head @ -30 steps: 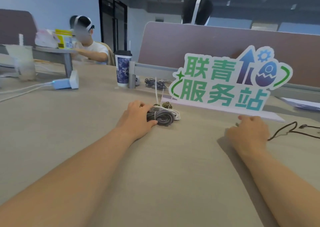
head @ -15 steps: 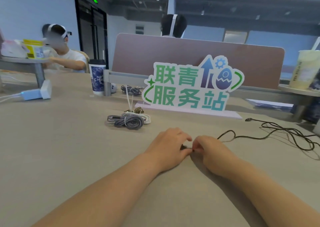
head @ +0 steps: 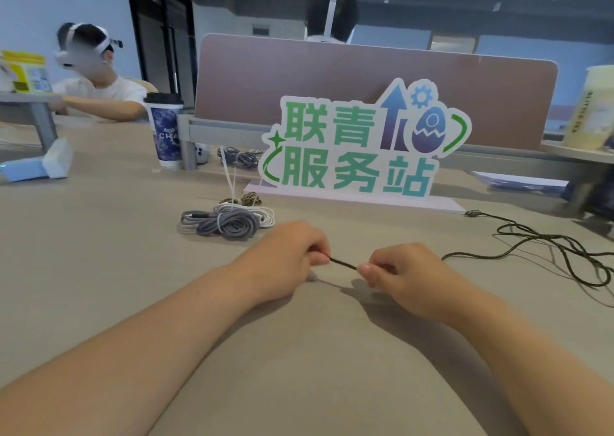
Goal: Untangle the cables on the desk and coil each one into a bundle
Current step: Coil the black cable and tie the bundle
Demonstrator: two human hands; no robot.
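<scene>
Step in hand: looks like the start of coiling the last loose lead; the dark cable (head: 343, 264) is taken up at one end and no loop is made yet
Left hand (head: 292, 256): fingers curled, pinching the cable's near end between thumb and fingertips
Right hand (head: 405, 272): also curled and pinching the same cable, just beside the left, with a short bare stretch between the two
Where the cable is: the held stretch hangs just above the desk (head: 99, 252) in front of the person; the rest trails off to the right and lies on the desk in slack, crossing loops, its far plug (head: 471, 213) near the foot of the sign (head: 358, 149)
Long axis: the held stretch runs left to right, dipping slightly towards the right hand
Next move, as I judge it: the left keeps the end fixed while the right draws in slack and lays even turns, easing out the crossings on the right
Already coiled: grey bundle (head: 229, 224) and white bundle (head: 262, 214), tied, touching, beyond the left hand
</scene>
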